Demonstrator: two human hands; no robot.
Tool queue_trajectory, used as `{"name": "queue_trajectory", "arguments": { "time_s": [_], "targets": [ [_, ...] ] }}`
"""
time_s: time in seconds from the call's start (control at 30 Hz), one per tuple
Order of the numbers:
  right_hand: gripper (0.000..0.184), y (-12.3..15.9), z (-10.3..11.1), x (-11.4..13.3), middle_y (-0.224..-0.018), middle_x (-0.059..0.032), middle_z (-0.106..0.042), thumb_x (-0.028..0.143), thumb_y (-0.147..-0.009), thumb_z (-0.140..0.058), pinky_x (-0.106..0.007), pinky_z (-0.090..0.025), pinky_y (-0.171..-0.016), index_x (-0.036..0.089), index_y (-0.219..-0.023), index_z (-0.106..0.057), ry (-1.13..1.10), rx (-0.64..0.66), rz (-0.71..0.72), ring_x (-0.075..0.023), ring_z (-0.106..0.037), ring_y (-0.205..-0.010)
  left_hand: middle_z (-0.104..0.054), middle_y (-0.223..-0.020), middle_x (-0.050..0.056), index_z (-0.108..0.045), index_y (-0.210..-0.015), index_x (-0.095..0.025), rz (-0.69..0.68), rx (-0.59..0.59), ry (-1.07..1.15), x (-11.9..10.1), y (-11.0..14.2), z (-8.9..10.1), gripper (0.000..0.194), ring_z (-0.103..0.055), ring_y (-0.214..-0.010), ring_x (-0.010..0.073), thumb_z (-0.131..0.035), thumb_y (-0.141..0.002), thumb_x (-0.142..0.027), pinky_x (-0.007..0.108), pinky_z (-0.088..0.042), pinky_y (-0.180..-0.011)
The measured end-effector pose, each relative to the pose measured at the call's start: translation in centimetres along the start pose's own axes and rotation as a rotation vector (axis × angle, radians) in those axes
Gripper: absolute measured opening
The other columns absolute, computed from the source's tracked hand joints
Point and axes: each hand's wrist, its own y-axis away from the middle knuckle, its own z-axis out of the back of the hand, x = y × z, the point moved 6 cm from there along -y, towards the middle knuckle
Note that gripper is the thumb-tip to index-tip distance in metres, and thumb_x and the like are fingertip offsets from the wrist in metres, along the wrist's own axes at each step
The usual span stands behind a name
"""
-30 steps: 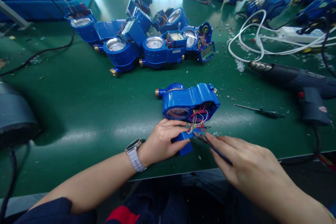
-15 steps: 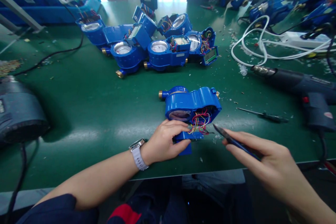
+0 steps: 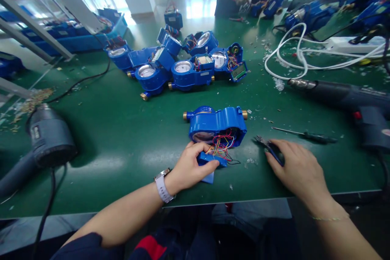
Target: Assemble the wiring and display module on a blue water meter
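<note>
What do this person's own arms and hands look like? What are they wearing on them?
Both hands are ungloved. Above the left hand is a watch with a pale lavender-grey strap; a dark navy sleeve ends near the elbow. The right hand has a thin wrist bracelet.

Pliers (image 3: 265,144) left of screwdriver (image 3: 308,135)

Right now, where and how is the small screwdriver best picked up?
Probably by the thicker dark handle, coming down from above on the near side: the screwdriver lies flat on the table, its thin shaft pointing left, with a heat gun beyond.
</note>
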Motion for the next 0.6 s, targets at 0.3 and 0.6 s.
{"name": "queue_trajectory", "arguments": {
  "time_s": [0.3, 0.6],
  "targets": [
    [0.007, 0.4, 2.3, 3.4, -0.094, -0.013, -0.065, 0.02, -0.09, -0.06, -0.045, -0.048, -0.079, 0.016, -0.095, -0.062, -0.543, -0.28, 0.062, -0.0284, -0.061, -0.089, -0.048, -0.066, -0.003, -0.041, -0.066, -0.019, 0.091, -0.006, 0.192, 0.4, -0.5, -0.4, 0.019, -0.042, -0.064, 0.0121, -0.057, -0.07, -0.029, 0.024, -0.035, -0.062],
    [0.027, 1.0, 0.4, 10.3, -0.087, -0.0072, -0.066, 0.029, -0.09, -0.064, -0.031, -0.054, -0.06, 0.014, -0.111, -0.057, -0.863, -0.126, -0.013, -0.0185, -0.062, -0.068, -0.058, -0.07, -0.001, -0.044, -0.067, -0.019, 0.093, 0.063, 0.325, 0.7, -0.8, -1.7, 0.014, -0.051, -0.066, 0.0131, -0.053, -0.071, -0.027, 0.025, -0.042, -0.064]
  ]
}}
